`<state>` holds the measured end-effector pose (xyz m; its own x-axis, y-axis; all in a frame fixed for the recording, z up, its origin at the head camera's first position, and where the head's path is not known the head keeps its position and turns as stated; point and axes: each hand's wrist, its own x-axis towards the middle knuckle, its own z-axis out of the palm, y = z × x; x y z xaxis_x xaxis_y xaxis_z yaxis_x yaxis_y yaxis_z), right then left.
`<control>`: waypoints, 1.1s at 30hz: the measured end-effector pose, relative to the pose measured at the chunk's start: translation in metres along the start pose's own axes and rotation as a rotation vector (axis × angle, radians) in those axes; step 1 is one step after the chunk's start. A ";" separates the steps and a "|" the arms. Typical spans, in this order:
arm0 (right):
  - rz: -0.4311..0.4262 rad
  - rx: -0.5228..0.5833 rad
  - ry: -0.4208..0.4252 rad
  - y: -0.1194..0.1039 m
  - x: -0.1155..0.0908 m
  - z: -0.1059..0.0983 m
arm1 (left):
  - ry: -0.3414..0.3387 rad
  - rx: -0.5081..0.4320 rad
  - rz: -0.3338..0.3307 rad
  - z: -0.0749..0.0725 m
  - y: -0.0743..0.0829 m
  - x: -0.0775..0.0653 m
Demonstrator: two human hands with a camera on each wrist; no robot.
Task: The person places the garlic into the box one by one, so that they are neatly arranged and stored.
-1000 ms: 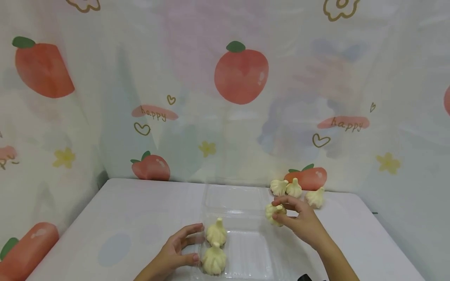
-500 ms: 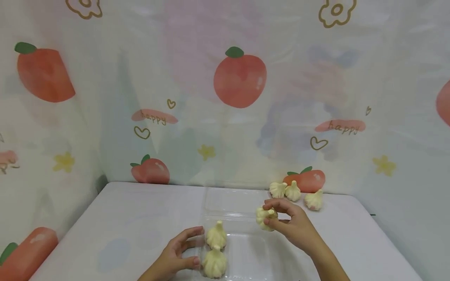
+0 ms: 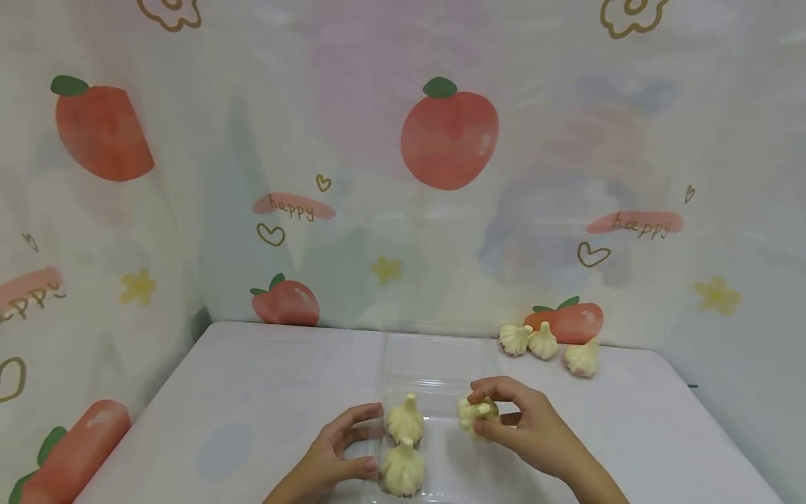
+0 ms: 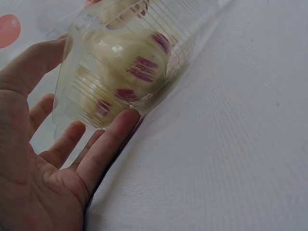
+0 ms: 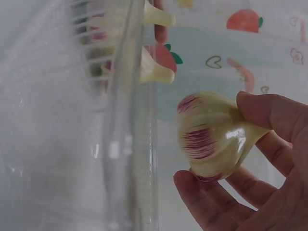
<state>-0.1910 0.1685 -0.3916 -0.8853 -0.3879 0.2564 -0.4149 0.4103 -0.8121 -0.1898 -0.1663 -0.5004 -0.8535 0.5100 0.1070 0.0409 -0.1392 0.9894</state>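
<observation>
My right hand (image 3: 532, 430) pinches a garlic bulb (image 5: 207, 139) between thumb and fingers, its neck toward the palm and purple streaks on its base. In the head view this bulb overlaps the right half of a clear plastic clamshell box (image 3: 462, 465). In the box's left side two more garlic bulbs, a far one (image 3: 405, 418) and a near one (image 3: 403, 470), stand one behind the other with necks up. My left hand (image 3: 334, 448) rests at the box's left wall, its fingers loosely spread. The left wrist view shows the fingertips (image 4: 127, 118) right against the clear plastic.
The box's clear lid (image 3: 434, 360) lies folded back behind it. Toward the table's back right sit three more garlic bulbs: a left one (image 3: 515, 340), a middle one (image 3: 543, 341) and a right one (image 3: 581, 358). A printed cloth backdrop (image 3: 352, 140) rises behind the white table (image 3: 296, 378).
My right hand has carried the garlic bulb left and nearer, from beside the box's right edge to over the box. The left hand stays at the box's side. The head view has shifted slightly.
</observation>
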 end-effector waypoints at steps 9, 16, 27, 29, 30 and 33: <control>-0.117 -0.049 -0.094 0.000 -0.007 0.008 | 0.002 -0.024 -0.001 0.008 -0.005 0.007; -0.144 -0.083 -0.147 0.002 -0.007 0.012 | 0.007 -0.030 0.019 0.013 -0.010 0.013; -0.116 -0.037 -0.201 0.009 -0.004 0.024 | 0.001 0.003 0.003 0.007 -0.006 0.008; -0.105 -0.026 -0.216 0.009 -0.002 0.029 | 0.005 0.014 0.006 0.004 -0.003 0.003; -0.102 -0.020 -0.221 0.008 0.000 0.031 | 0.010 0.020 0.009 0.002 -0.002 0.000; -0.088 -0.008 -0.241 0.008 -0.003 0.031 | 0.016 0.026 0.022 0.004 -0.003 -0.002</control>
<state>-0.1851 0.1473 -0.4152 -0.7706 -0.6075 0.1926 -0.4904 0.3723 -0.7880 -0.1858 -0.1638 -0.5029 -0.8604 0.4934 0.1277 0.0731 -0.1285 0.9890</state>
